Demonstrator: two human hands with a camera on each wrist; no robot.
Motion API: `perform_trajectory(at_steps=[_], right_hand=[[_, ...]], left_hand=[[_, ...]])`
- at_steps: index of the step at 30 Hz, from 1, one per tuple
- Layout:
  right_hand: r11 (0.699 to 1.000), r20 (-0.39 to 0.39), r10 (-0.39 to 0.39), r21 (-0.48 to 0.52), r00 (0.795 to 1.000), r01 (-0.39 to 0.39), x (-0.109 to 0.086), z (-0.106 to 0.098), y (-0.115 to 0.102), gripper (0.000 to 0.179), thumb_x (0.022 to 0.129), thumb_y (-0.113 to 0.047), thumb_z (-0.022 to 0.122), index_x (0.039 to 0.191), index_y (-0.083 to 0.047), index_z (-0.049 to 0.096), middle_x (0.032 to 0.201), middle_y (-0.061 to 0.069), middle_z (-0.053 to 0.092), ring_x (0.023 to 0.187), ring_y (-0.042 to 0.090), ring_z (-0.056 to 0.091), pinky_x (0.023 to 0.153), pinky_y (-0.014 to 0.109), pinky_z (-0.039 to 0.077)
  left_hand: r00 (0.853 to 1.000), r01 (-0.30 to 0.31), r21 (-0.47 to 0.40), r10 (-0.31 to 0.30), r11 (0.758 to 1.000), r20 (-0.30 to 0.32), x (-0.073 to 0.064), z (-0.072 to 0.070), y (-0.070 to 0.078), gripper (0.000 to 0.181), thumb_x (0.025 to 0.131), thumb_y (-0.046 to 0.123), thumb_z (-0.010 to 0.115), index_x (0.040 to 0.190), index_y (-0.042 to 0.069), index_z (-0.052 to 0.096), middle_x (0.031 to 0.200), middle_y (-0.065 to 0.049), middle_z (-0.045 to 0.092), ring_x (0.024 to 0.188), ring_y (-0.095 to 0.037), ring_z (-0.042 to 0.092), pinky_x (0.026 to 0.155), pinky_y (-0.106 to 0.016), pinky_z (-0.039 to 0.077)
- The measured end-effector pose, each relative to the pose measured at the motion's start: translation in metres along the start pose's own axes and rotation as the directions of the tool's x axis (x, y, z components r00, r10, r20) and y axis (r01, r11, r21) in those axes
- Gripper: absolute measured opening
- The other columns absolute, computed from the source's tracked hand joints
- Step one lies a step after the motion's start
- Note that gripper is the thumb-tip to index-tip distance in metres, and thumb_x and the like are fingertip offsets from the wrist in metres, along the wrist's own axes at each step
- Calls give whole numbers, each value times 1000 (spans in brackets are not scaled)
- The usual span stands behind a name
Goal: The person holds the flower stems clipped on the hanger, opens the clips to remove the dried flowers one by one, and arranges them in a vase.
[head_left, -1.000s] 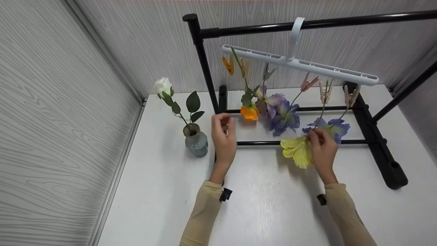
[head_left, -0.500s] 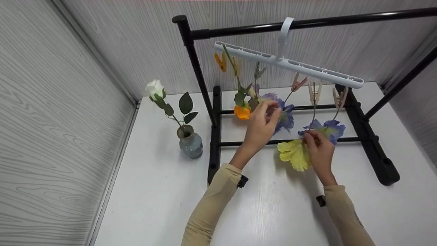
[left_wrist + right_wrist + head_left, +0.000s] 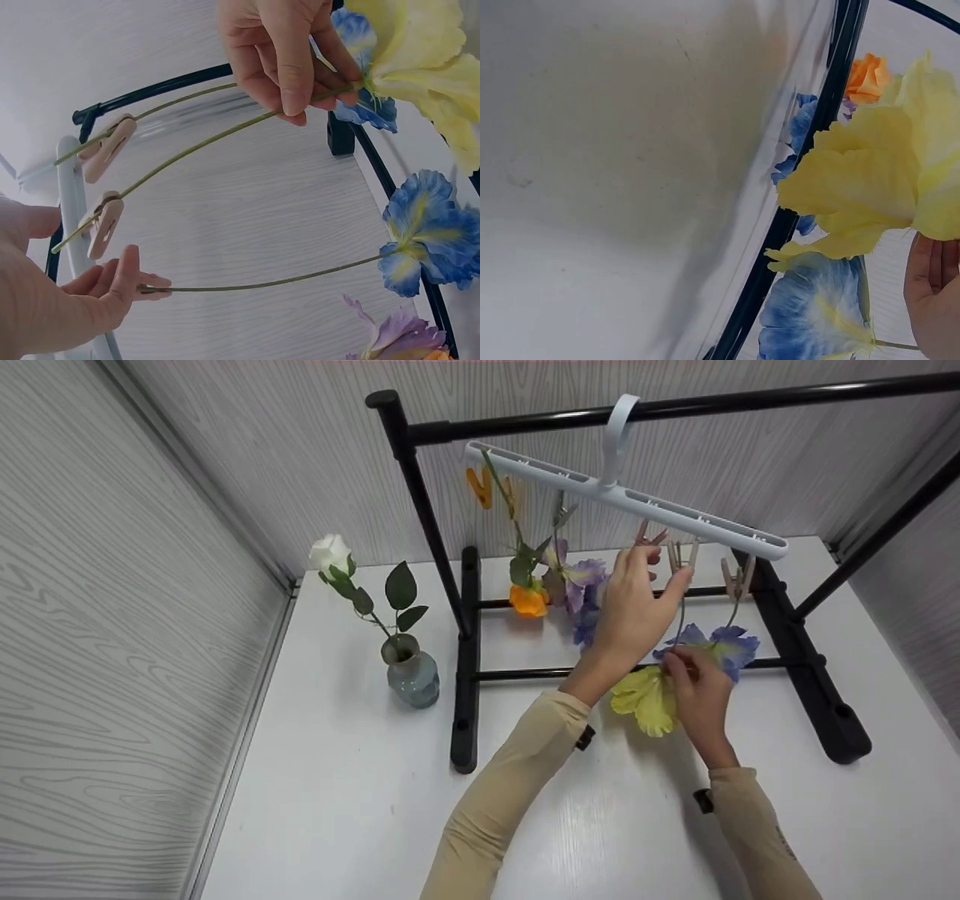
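My right hand (image 3: 703, 690) pinches the green stem of a yellow artificial flower (image 3: 645, 701) just behind its bloom. In the left wrist view, that stem runs up to a pale pink clothespin (image 3: 107, 225) below the white hanger (image 3: 675, 516). My left hand (image 3: 637, 604) is up at the clothespins, thumb and fingers spread apart, with this clothespin in the gap between them. Its fingertips overlap another pink clothespin (image 3: 156, 291), which holds a blue flower (image 3: 431, 232). A second blue flower (image 3: 735, 652) hangs from the rightmost clothespin (image 3: 739, 577), beside the yellow bloom.
The hanger hooks over a black rack's top bar (image 3: 750, 401). Farther left hang an orange flower (image 3: 529, 600), a purple flower (image 3: 583, 574) and a loose orange clothespin (image 3: 480, 487). A glass vase (image 3: 415, 682) with a white rose (image 3: 331, 553) stands left of the rack.
My left hand has moved right and up, from beside the rack's left post to the clothespins. The right hand stays on the yellow flower's stem. The head view has shifted slightly.
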State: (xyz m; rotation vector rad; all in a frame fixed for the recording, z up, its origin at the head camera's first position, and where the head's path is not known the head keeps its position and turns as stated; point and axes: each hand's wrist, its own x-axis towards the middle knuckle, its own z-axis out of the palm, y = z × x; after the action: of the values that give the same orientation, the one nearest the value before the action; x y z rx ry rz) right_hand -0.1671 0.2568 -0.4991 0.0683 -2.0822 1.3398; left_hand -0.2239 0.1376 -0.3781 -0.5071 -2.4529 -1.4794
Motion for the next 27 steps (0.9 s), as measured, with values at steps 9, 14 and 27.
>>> perform_trajectory(at_steps=[9, 14, 27], right_hand=[[998, -20, -53, -44, 998, 52, 0, 2, 20, 4, 91, 18, 66, 93, 16, 69, 84, 27, 69, 79, -7, 58, 72, 6, 46], [992, -19, -94, -80, 995, 92, -1, 3, 39, 3, 93, 14, 67, 92, 12, 70, 85, 22, 71, 79, -1, 58, 73, 6, 44], [977, 71, -144, -146, 987, 153, -3, -1, 48, 5, 94, 10, 70, 97, 8, 73, 86, 18, 71, 74, 27, 66, 74, 6, 42]], left_hand=[[998, 25, 167, -14, 986, -65, 15, 14, 9, 41, 101, 43, 68, 117, 6, 59, 105, -1, 59, 79, -7, 51, 65, -14, 44], [997, 55, 292, -38, 955, -63, 22, 16, 14, 41, 101, 48, 66, 109, 10, 58, 95, 3, 54, 77, -6, 49, 62, -15, 43], [981, -132, 392, 177, 910, -81, 30, 15, 14, 19, 100, 22, 65, 97, 5, 57, 75, 2, 44, 59, -6, 42, 51, -15, 33]])
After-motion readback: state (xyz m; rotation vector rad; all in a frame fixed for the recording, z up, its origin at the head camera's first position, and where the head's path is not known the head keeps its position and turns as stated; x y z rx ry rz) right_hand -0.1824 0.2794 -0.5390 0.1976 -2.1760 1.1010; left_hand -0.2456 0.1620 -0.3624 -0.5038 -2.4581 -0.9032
